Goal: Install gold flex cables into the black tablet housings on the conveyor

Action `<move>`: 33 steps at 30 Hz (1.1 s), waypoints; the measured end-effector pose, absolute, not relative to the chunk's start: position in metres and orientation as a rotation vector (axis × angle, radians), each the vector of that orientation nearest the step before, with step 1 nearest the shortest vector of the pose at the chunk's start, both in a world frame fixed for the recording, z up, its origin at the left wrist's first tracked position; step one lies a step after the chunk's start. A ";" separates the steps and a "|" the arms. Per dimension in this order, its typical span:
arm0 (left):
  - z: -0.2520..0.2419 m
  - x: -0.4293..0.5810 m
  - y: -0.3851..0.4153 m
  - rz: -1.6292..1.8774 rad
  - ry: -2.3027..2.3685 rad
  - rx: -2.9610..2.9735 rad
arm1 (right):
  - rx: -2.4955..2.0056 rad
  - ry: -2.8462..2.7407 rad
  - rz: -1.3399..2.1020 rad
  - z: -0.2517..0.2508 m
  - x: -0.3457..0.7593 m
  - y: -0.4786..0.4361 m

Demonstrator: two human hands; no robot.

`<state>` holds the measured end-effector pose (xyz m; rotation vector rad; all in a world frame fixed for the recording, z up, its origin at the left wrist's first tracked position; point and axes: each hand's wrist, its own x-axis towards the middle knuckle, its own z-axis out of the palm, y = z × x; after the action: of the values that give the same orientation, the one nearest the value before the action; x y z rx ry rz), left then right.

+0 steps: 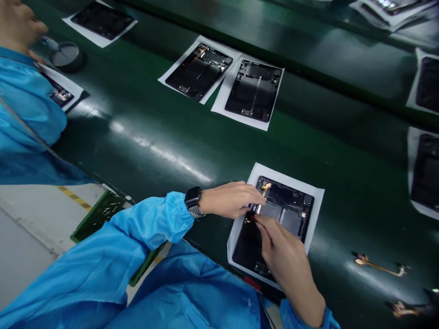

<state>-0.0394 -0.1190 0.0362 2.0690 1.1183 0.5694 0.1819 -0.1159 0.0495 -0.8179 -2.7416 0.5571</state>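
The fingers [263, 228] of the right hand [286, 251] are closed in a pinch on a small amber tab [252, 218], while the fingers [252, 193] of the left hand [228, 199] curl down beside a thin amber flex cable [265, 188], touching it, though whether they grip it cannot be told. Both strips look light, soft and easily creased, so they seem best taken by their ends, without tugging. They sit on a flat black tablet-like panel [284, 196] with exposed internals, probably stiff but delicate and slick, safest held by its edges. It lies on a white paper sheet [317, 219] on a dark green conveyor belt [164, 137]. A black smartwatch [193, 200] circles the left wrist above a blue cuffed sleeve [174, 217]. Loose amber flex cables [379, 267] lie to the right, two more black panels [254, 90] sit farther along, and a co-worker's blue sleeve [29, 100] shows at the far left.
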 end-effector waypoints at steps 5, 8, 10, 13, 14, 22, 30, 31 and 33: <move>0.038 -0.044 -0.117 0.673 1.145 2.031 | -0.843 -2.701 0.538 0.053 0.186 -0.116; 0.038 -0.051 -0.115 0.681 1.179 2.077 | -0.831 -2.642 0.511 0.053 0.188 -0.119; 0.038 -0.054 -0.115 0.614 1.183 2.101 | -0.804 -2.633 0.525 0.051 0.188 -0.120; 0.036 -0.056 -0.117 0.499 1.193 2.095 | -0.773 -2.656 0.524 0.046 0.187 -0.121; 0.035 -0.055 -0.118 0.475 1.193 2.097 | -0.760 -2.672 0.511 0.045 0.187 -0.121; 0.022 -0.045 -0.123 0.451 1.241 2.203 | -0.655 -2.838 0.301 0.055 0.164 -0.115; 0.020 -0.044 -0.124 0.487 1.241 2.212 | -0.761 -2.824 0.392 0.058 0.181 -0.113; 0.020 -0.043 -0.125 0.492 1.249 2.216 | -0.768 -2.829 0.379 0.057 0.183 -0.113; 0.019 -0.042 -0.125 0.494 1.261 2.217 | -0.768 -2.854 0.352 0.056 0.183 -0.114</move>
<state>-0.0420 -0.1250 0.0189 2.2168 1.2607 0.4943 0.1826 -0.1136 0.0563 -0.7677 -2.8537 0.3520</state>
